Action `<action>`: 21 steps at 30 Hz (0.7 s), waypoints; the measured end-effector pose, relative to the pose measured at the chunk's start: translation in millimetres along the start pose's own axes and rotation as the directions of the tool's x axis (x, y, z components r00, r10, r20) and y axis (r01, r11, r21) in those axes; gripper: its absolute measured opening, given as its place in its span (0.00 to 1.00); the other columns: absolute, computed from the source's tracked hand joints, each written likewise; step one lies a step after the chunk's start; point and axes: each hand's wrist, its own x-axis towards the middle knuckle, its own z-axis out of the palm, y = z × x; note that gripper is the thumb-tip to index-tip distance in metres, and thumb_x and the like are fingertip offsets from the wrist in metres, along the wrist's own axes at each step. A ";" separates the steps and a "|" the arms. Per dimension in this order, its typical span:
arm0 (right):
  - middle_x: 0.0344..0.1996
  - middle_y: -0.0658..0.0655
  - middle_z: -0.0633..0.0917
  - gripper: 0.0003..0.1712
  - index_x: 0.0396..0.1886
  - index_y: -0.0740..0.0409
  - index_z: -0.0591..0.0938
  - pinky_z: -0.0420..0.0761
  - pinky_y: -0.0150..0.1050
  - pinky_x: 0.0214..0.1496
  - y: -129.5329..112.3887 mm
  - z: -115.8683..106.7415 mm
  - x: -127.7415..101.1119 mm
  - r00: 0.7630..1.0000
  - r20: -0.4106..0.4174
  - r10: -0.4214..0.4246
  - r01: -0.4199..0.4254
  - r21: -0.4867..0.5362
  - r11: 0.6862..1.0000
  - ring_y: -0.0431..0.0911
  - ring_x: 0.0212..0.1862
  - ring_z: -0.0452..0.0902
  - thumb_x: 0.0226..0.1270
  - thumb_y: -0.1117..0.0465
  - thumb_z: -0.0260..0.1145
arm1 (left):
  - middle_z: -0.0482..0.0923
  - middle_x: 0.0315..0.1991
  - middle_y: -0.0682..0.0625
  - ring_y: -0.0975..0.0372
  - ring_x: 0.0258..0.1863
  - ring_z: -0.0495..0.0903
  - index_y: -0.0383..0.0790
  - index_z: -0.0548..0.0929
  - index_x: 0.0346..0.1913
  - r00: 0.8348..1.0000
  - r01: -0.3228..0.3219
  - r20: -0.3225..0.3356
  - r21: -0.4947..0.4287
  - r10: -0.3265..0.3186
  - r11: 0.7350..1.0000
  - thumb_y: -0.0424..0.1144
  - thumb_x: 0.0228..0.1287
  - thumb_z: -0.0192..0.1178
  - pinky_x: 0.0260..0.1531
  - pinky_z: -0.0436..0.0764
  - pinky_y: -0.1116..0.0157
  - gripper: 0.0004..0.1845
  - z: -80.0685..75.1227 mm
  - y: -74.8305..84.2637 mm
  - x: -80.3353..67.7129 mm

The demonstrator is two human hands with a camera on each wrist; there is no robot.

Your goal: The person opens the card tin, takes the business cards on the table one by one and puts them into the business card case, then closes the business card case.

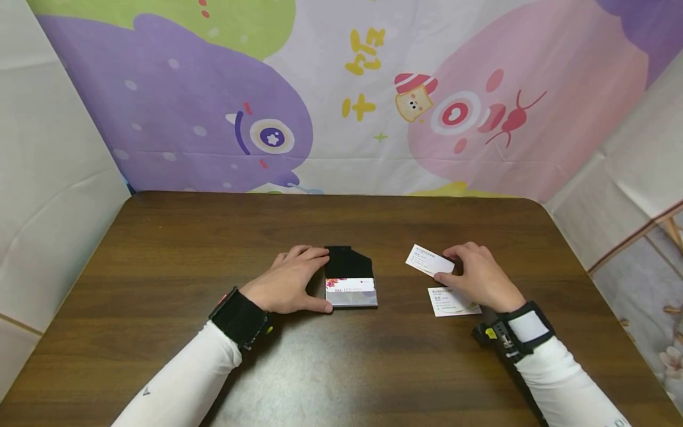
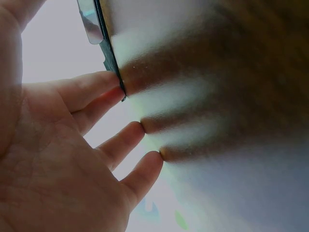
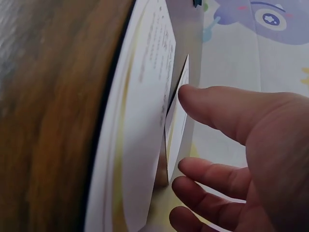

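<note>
A black card case (image 1: 349, 263) lies flap open on the table, with a flower-printed card (image 1: 354, 285) under its clear pocket. My left hand (image 1: 293, 280) rests at the case's left side, index fingertip near its top corner and thumb by the bottom one. In the left wrist view those fingers (image 2: 130, 137) are spread and fairly straight, tips down on the tabletop. My right hand (image 1: 482, 276) has thumb and index finger at opposite edges of a tilted white business card (image 1: 427, 260). Another business card (image 1: 450, 302) lies just below, partly beneath that hand.
The brown wooden table (image 1: 320, 367) ends against a cartoon-printed cloth (image 1: 341, 160) at the back. Pale cloth walls (image 1: 58, 178) stand on both sides. Each forearm wears a black wrist strap (image 1: 240, 317) over a white sleeve.
</note>
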 end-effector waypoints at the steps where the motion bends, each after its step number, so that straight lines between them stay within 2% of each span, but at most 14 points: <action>1: 0.55 0.68 0.83 0.33 0.62 0.69 0.83 0.71 0.61 0.59 0.4 -0.1 -0.4 1.000 0.002 0.004 -0.004 -0.007 1.000 0.64 0.59 0.71 0.65 0.51 0.79 | 0.62 0.81 0.43 0.44 0.80 0.56 0.36 0.69 0.79 1.000 -0.001 0.000 -0.001 0.001 1.000 0.65 0.60 0.74 0.71 0.60 0.36 0.53 0.1 0.0 0.2; 11: 0.50 0.65 0.83 0.28 0.54 0.65 0.84 0.70 0.58 0.56 0.7 -0.4 -0.2 1.000 0.010 0.026 -0.026 0.008 1.000 0.62 0.56 0.71 0.63 0.52 0.81 | 0.63 0.81 0.43 0.44 0.80 0.56 0.36 0.69 0.80 1.000 0.001 0.001 -0.003 -0.001 1.000 0.65 0.60 0.74 0.72 0.60 0.36 0.53 -0.6 0.9 -0.2; 17: 0.42 0.60 0.83 0.26 0.53 0.63 0.80 0.73 0.47 0.44 -2.0 -0.4 2.6 0.998 0.020 0.052 -0.053 0.075 0.996 0.54 0.44 0.76 0.64 0.55 0.81 | 0.63 0.80 0.43 0.44 0.80 0.56 0.35 0.69 0.79 1.000 0.004 -0.001 -0.003 -0.004 1.000 0.65 0.60 0.75 0.72 0.60 0.36 0.53 -0.8 1.4 -0.7; 21: 0.37 0.58 0.83 0.22 0.52 0.61 0.79 0.73 0.42 0.38 -3.8 0.0 3.3 0.999 -0.001 0.053 -0.053 0.106 0.993 0.50 0.39 0.77 0.66 0.58 0.78 | 0.63 0.81 0.43 0.44 0.80 0.56 0.35 0.69 0.80 1.000 0.003 0.001 -0.003 -0.003 1.000 0.65 0.60 0.75 0.72 0.60 0.36 0.53 -0.8 1.5 -0.7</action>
